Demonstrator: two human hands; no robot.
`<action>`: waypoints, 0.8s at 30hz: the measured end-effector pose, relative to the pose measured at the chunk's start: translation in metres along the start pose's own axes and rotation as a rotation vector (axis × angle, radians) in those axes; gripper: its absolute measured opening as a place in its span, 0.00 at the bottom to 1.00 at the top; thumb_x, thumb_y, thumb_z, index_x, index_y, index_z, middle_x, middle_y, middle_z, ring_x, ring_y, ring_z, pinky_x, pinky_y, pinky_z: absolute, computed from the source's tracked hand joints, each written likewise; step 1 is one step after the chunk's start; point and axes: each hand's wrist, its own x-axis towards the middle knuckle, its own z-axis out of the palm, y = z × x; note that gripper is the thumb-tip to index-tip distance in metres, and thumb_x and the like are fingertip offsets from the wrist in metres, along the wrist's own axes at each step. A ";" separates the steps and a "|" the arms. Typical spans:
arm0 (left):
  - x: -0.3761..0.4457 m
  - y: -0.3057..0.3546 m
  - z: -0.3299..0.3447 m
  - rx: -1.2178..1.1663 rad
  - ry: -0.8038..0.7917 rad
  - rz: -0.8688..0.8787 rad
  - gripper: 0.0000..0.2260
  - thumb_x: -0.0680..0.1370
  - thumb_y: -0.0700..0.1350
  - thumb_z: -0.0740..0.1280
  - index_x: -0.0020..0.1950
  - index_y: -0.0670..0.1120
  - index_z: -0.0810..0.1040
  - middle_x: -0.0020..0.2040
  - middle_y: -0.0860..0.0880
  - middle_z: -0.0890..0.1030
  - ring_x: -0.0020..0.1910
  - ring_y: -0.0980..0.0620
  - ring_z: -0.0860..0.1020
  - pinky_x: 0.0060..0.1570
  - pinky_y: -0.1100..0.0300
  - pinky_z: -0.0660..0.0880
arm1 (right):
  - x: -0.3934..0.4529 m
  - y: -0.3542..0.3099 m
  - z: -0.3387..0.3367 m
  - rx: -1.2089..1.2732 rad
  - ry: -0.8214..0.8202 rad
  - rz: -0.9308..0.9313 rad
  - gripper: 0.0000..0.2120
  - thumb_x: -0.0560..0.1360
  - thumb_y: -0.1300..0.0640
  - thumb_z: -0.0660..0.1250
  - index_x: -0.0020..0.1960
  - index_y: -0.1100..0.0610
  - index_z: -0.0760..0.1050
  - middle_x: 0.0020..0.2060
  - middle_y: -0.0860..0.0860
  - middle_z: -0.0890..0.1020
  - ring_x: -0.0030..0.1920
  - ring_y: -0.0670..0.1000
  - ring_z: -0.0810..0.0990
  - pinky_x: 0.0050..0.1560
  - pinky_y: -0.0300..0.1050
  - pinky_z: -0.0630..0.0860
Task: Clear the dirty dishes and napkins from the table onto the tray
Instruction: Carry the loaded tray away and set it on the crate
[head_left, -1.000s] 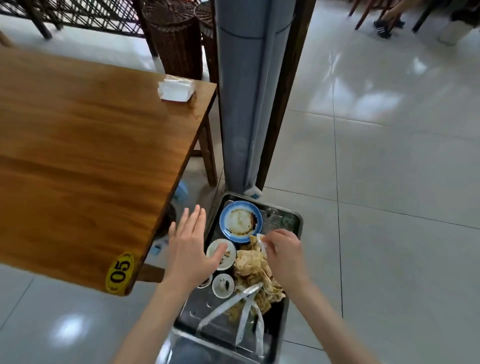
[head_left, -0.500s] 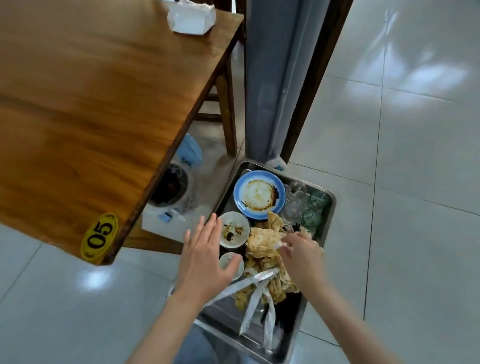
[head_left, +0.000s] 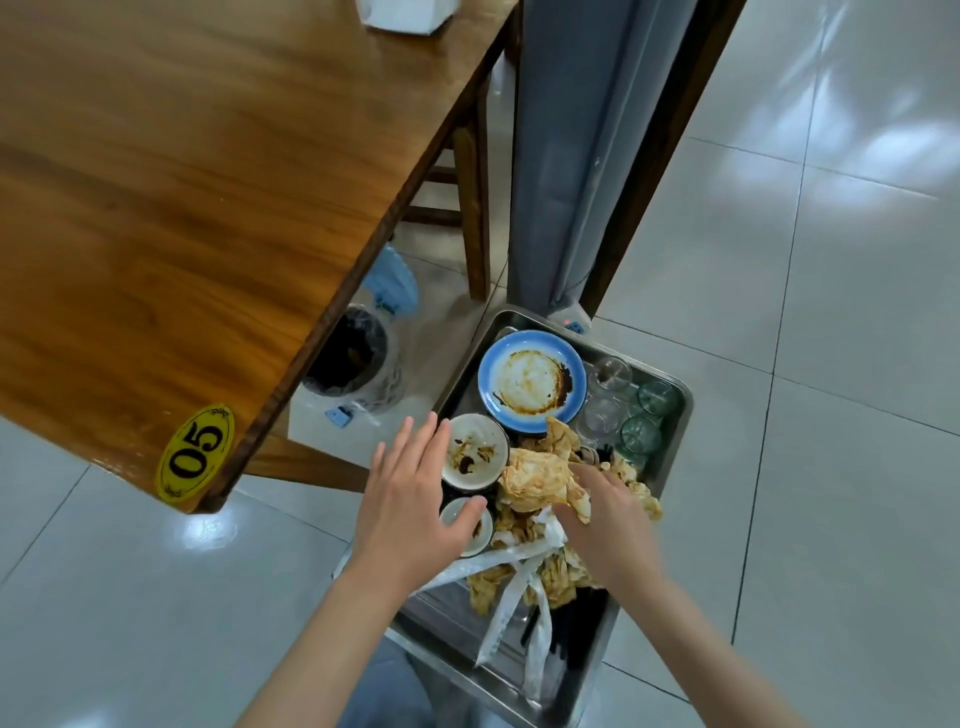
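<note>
A steel tray (head_left: 678, 426) stands low beside the wooden table (head_left: 182, 208). It holds a dirty blue-rimmed plate (head_left: 530, 382), a stained white bowl (head_left: 475, 452), a small white dish (head_left: 480, 530), several glasses (head_left: 623, 410), a heap of soiled yellowish napkins (head_left: 535, 478) and white wrapper strips (head_left: 519, 587). My left hand (head_left: 415, 504) hovers flat with spread fingers over the bowl and small dish. My right hand (head_left: 608, 519) reaches into the napkin heap; its fingertips are hidden among the napkins.
A white tissue box (head_left: 405, 13) sits on the table's far corner, and a yellow "05" sticker (head_left: 195, 452) marks the near corner. Under the table stands a lined bin (head_left: 353, 364). A grey post (head_left: 576, 145) rises behind the tray. Tiled floor lies to the right.
The view has tilted down and closer to the tray. My left hand has shifted over the small dishes, and my right hand has pushed deeper into the napkins.
</note>
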 end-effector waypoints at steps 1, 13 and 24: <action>0.002 0.001 -0.004 0.002 0.010 0.007 0.37 0.74 0.61 0.63 0.77 0.49 0.52 0.78 0.52 0.53 0.76 0.54 0.44 0.72 0.54 0.42 | 0.001 -0.002 -0.003 -0.001 0.009 -0.012 0.26 0.74 0.49 0.67 0.70 0.50 0.65 0.61 0.49 0.75 0.60 0.50 0.75 0.53 0.42 0.73; 0.059 0.003 -0.091 0.076 0.173 0.102 0.36 0.74 0.59 0.65 0.77 0.48 0.56 0.76 0.50 0.59 0.76 0.51 0.50 0.71 0.53 0.42 | 0.036 -0.068 -0.041 0.087 0.161 -0.218 0.36 0.71 0.43 0.68 0.73 0.46 0.55 0.67 0.44 0.70 0.68 0.47 0.62 0.66 0.49 0.66; 0.162 -0.092 -0.187 0.123 0.295 0.066 0.33 0.74 0.59 0.67 0.75 0.48 0.61 0.75 0.49 0.63 0.76 0.49 0.54 0.71 0.50 0.45 | 0.096 -0.186 -0.058 0.071 0.272 -0.296 0.36 0.72 0.45 0.68 0.75 0.50 0.55 0.68 0.48 0.70 0.70 0.50 0.63 0.68 0.47 0.62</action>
